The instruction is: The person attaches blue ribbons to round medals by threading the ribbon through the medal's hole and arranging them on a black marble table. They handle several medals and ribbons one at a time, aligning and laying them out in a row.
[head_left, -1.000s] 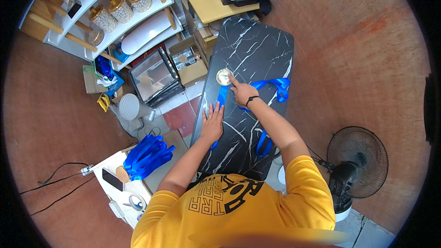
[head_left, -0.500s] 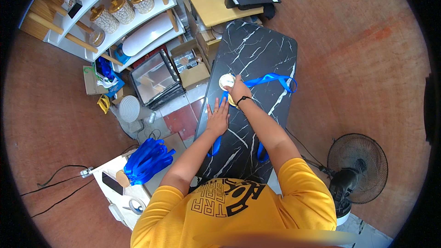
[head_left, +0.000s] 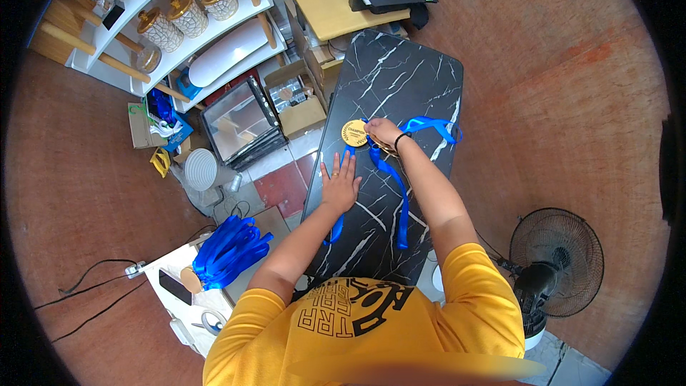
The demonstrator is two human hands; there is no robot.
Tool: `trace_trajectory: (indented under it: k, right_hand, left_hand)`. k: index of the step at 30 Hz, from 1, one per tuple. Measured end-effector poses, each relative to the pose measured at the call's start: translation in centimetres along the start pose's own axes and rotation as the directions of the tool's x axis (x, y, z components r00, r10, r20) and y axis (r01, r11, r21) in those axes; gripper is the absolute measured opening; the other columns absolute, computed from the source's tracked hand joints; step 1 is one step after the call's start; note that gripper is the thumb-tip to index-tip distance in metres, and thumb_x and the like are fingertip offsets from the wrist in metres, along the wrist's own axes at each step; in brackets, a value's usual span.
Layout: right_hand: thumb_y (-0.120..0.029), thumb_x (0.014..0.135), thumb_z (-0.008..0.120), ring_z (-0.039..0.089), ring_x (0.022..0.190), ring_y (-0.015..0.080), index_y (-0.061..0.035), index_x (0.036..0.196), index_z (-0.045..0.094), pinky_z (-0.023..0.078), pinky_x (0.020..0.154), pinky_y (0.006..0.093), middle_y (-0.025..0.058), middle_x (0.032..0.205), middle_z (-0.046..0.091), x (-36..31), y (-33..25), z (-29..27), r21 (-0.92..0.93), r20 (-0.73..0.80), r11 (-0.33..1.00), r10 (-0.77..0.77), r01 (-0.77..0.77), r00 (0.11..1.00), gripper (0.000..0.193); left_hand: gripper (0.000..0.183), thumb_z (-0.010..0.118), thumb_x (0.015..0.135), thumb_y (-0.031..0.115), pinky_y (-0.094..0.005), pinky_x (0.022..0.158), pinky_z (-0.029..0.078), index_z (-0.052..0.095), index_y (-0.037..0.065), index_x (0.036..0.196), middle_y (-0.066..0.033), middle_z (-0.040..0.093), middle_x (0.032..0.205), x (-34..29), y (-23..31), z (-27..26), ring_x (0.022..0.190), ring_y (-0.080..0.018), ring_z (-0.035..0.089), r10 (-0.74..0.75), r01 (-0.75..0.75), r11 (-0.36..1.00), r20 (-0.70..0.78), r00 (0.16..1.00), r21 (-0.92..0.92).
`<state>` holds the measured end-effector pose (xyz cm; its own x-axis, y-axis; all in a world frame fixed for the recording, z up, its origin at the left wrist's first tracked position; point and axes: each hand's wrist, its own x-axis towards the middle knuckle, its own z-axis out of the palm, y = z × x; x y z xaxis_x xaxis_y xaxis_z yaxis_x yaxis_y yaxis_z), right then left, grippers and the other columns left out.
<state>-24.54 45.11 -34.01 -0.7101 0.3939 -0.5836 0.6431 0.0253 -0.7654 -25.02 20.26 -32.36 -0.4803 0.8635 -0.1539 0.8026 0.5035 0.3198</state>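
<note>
A round gold medal (head_left: 354, 133) with dark lettering lies face up near the left edge of the black marble-patterned table (head_left: 400, 71). My left hand (head_left: 339, 184) rests flat just below it, fingers spread, across a blue ribbon (head_left: 338, 229). To the medal's right, my right hand (head_left: 384, 131) is closed with its fingertips beside the medal's edge. It appears to grip a second gold medal (head_left: 388, 149), mostly hidden under the palm. Another blue ribbon (head_left: 402, 207) trails toward me, and a looped ribbon (head_left: 432, 123) stretches right from behind the hand.
A bundle of blue-ribboned medals (head_left: 230, 254) lies on a white stand (head_left: 164, 279) at left, by a phone (head_left: 175, 285). Right of me stands a black fan (head_left: 556, 261). Framed panels (head_left: 243, 125), a cardboard box (head_left: 304, 116) and a white shelf (head_left: 186, 50) stand far left.
My right hand has shifted right, uncovering the gold medal's face. The second medal has moved up and right with it, and the ribbon below now shows. My left hand stays put.
</note>
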Motion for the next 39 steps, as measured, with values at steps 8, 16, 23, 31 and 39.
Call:
trace_trajectory:
  k: [8,16,23,31,39]
  right_hand:
    - [-0.023,0.093,0.06,0.062,0.081,0.0163,-0.0029,0.102,0.067,0.049,0.074,0.0318,0.0067,0.086,0.068,1.2,2.2,-0.4,-0.142,-0.123,0.99,-0.007,-0.01,0.992,0.023]
    - [-0.025,0.092,0.059,0.063,0.097,0.0406,-0.0039,0.097,0.064,0.049,0.084,0.0473,0.022,0.099,0.067,1.8,1.6,1.3,-0.447,-0.234,0.878,-0.298,0.17,0.925,0.022]
    - [-0.027,0.092,0.06,0.064,0.097,0.0409,-0.0042,0.098,0.063,0.05,0.084,0.0483,0.0226,0.098,0.068,2.2,0.8,1.7,-0.474,-0.169,0.845,-0.364,0.248,0.916,0.024]
    - [-0.032,0.095,0.059,0.062,0.104,0.0445,0.0038,0.111,0.052,0.049,0.089,0.0497,0.0293,0.105,0.066,-0.6,-2.9,1.0,-0.526,-0.247,0.851,-0.166,0.012,0.955,0.04]
    - [-0.033,0.091,0.064,0.062,0.106,0.0431,0.0028,0.12,0.047,0.05,0.09,0.0485,0.0288,0.109,0.066,-3.2,-3.0,1.3,-0.507,-0.226,0.862,-0.141,0.007,0.964,0.049]
  left_hand:
    - [0.067,0.043,0.099,0.042,-0.0643,0.115,0.006,0.028,0.005,0.153,-0.0113,0.02,0.161,-0.2,0.3,-0.8,0.15,-0.0334,0.011,-0.053,0.054,0.999,0.036,0.998,-0.005]
    - [0.069,0.048,0.098,0.041,-0.0653,0.114,0.01,0.028,0.003,0.151,-0.0138,0.019,0.161,-2.2,1.6,0.3,0.149,-0.0363,0.013,-0.013,0.016,0.996,0.033,0.999,-0.091]
    - [0.068,0.049,0.098,0.041,-0.0715,0.11,0.01,0.029,0.004,0.151,-0.0149,0.019,0.161,-2.8,2.9,-0.3,0.149,-0.0394,0.012,-0.036,0.048,0.987,0.081,0.996,-0.151]
    - [0.077,0.052,0.096,0.043,-0.0758,0.107,0.011,0.019,0.007,0.155,-0.0151,0.012,0.162,-5.4,4.4,-1.9,0.148,-0.0428,0.009,-0.164,0.192,0.973,0.198,0.966,-0.129]
    - [0.078,0.051,0.097,0.043,-0.0693,0.112,0.011,0.016,0.004,0.155,-0.0154,0.01,0.162,-7.8,3.3,-0.6,0.149,-0.0394,0.007,-0.091,0.098,0.994,0.153,0.984,-0.04]
